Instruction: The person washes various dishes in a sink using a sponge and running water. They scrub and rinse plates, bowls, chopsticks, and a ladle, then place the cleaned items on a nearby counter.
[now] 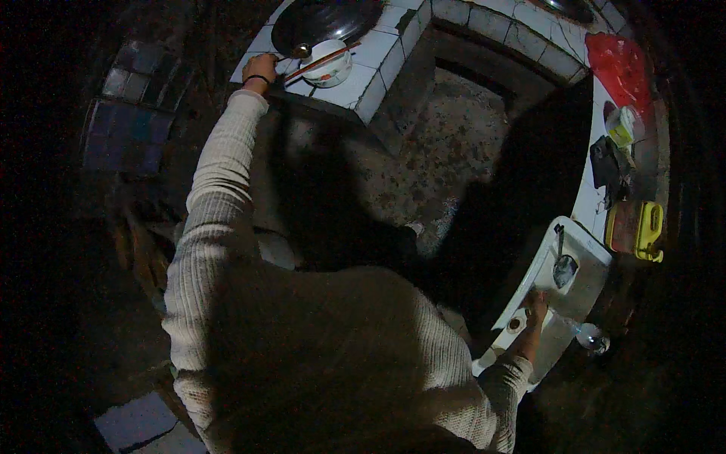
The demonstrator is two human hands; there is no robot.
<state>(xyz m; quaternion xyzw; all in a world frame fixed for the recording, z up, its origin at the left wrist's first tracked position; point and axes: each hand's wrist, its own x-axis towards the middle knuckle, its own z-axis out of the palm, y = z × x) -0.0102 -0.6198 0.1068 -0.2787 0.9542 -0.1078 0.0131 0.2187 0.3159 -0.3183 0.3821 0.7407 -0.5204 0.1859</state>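
Observation:
At the upper left, my left hand (260, 69), with a dark band at the wrist, grips the handle of a small metal ladle (302, 51). The ladle's bowl hangs beside a white bowl (332, 72) with a coloured pattern. Chopsticks (324, 61) lie across that bowl's rim. Behind them a dark wok (317, 25) is set in the white-tiled stove top (363, 71). Far to the lower right, my right hand (536, 306) reaches over a white sink (587, 284); its fingers are dim and blurred. Near it in the sink lies a long-handled utensil (564, 271).
A clear, shiny object (592, 337) stands by the sink's outer side. Along the right counter are a yellow-handled container (649, 232), a dark crumpled bag (610, 164), a yellow-green and white packet (621, 126) and a red plastic bag (618, 68). Deep shadow covers much of the floor (437, 136).

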